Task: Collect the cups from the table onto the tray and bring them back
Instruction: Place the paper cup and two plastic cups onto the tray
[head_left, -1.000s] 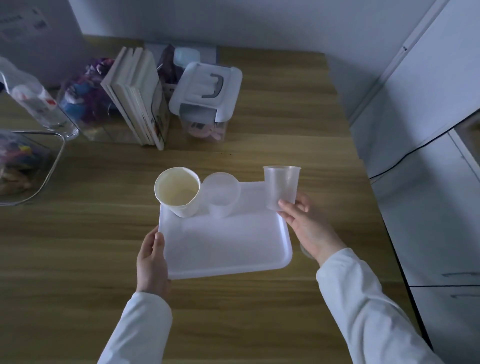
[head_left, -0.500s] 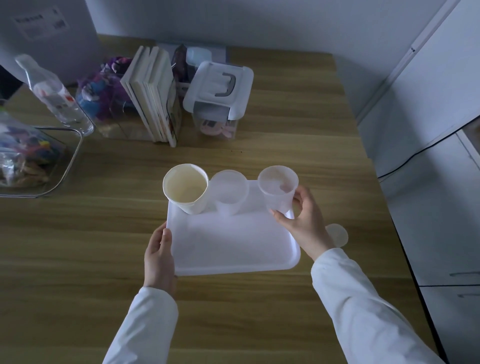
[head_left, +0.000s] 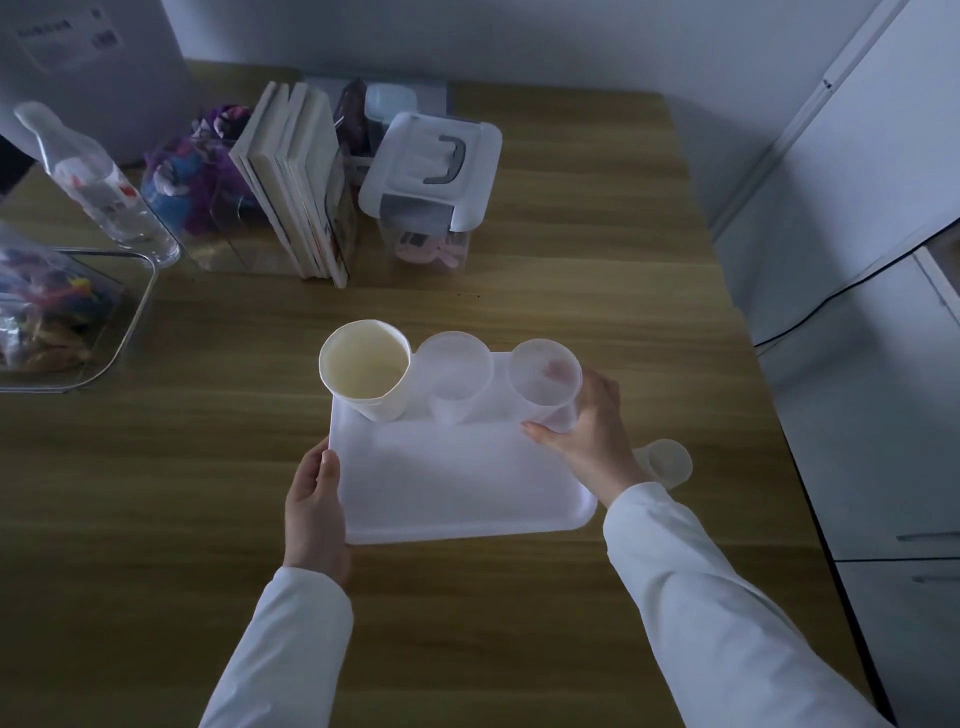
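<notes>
A white tray (head_left: 467, 483) lies on the wooden table (head_left: 597, 270) in the middle of the frame. Three cups stand in a row along its far edge: a white paper cup (head_left: 366, 374) at the left, a translucent cup (head_left: 456, 376) in the middle touching it, and a second translucent cup (head_left: 544, 382) at the right. The right hand (head_left: 587, 434) is wrapped around this right cup, thumb on the near side and fingers behind it. The left hand (head_left: 317, 512) is closed on the left edge of the tray, thumb on top of the rim. A fourth cup (head_left: 667, 462), also translucent, stands on the table just right of the tray, partly hidden behind the right wrist. So there are four cups, three on the tray and one off it.

In the upper part of the frame, well apart from the tray, stand a row of books (head_left: 304, 182), a clear storage box (head_left: 431, 182) with a white lid and grey handle, and a purple bundle (head_left: 192, 171) left of the books. At the upper left is one plastic bottle (head_left: 98, 182), tilted, and at the left edge a clear bin (head_left: 67, 312) with colourful things inside. White cabinets (head_left: 883, 312) fill the right side of the frame.
</notes>
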